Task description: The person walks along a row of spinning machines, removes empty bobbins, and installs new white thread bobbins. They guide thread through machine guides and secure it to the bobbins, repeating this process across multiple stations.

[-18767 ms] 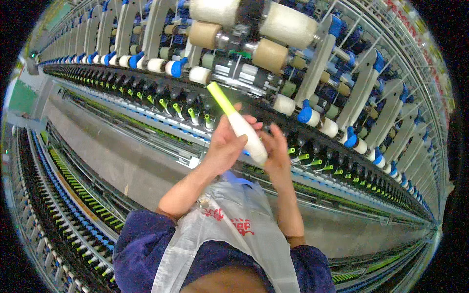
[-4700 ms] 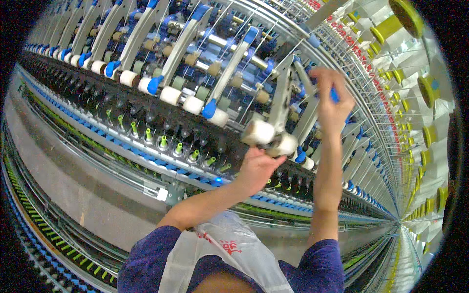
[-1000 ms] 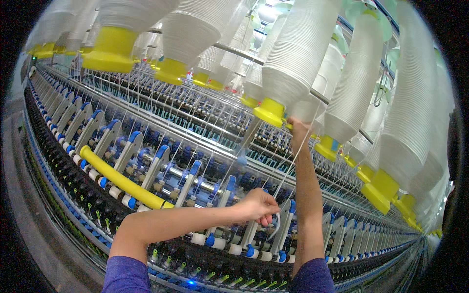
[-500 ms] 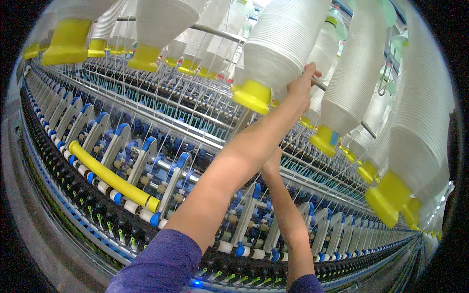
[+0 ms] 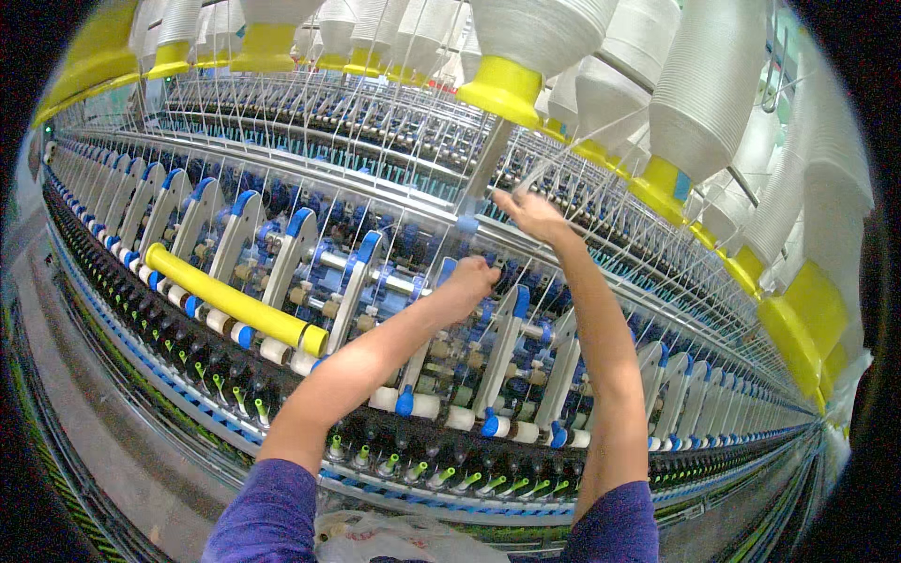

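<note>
Over the drafting rollers (image 5: pixel 404 280) of a long spinning frame, my left hand (image 5: pixel 469 286) is closed, fingertips pinched together. Whatever it may hold is too small to make out. Higher and to the right, my right hand (image 5: pixel 535 218) reaches to the guide rail near a grey upright post (image 5: pixel 485 167), its fingers drawn together on a pale roving strand (image 5: pixel 531 176). That strand slants up toward the hanging white roving bobbins. Closest above the hands is a large bobbin (image 5: pixel 549 33) with a yellow flared end (image 5: pixel 504 89). A second bobbin (image 5: pixel 709 84) hangs to its right.
A yellow tube (image 5: pixel 235 298) lies across the white and blue rollers at left. Grey arms with blue tips (image 5: pixel 235 235) stand in a row along the frame. Green-tipped spindles (image 5: pixel 441 474) run below. A translucent plastic bag (image 5: pixel 404 540) is at my waist.
My left hand has come down and left from beside the large bobbin to the rollers. My right hand has risen to the guide rail. The view has shifted, showing more of the lower frame.
</note>
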A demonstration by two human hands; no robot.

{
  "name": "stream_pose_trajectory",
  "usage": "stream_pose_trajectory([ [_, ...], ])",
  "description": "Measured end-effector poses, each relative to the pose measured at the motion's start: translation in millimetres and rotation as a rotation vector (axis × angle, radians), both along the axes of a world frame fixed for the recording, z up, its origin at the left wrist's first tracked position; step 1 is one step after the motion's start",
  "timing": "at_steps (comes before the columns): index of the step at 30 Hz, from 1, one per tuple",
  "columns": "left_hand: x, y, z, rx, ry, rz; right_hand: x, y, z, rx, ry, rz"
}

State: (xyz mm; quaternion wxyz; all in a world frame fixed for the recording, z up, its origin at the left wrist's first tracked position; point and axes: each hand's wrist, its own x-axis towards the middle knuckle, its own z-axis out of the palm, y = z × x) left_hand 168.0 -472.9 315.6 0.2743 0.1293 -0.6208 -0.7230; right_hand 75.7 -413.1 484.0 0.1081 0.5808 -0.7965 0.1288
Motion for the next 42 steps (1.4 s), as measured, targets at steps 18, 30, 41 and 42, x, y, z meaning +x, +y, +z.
stream_pose_trajectory([
  [18, 139, 43, 38, -0.908, 0.635, 0.442, 25, 5, -206, -0.155, 0.527, 0.255],
  [30, 116, 24, -21, 0.282, -0.046, -0.080, 34, 51, -165, -0.199, -1.632, 0.350],
  [41, 167, 72, -55, -0.038, -0.204, -0.503, 25, 27, -200, -0.399, -1.027, 0.059],
  [42, 179, 92, -81, -0.011, -0.125, -0.585, 22, 22, -204, -0.384, -0.837, 0.068],
])
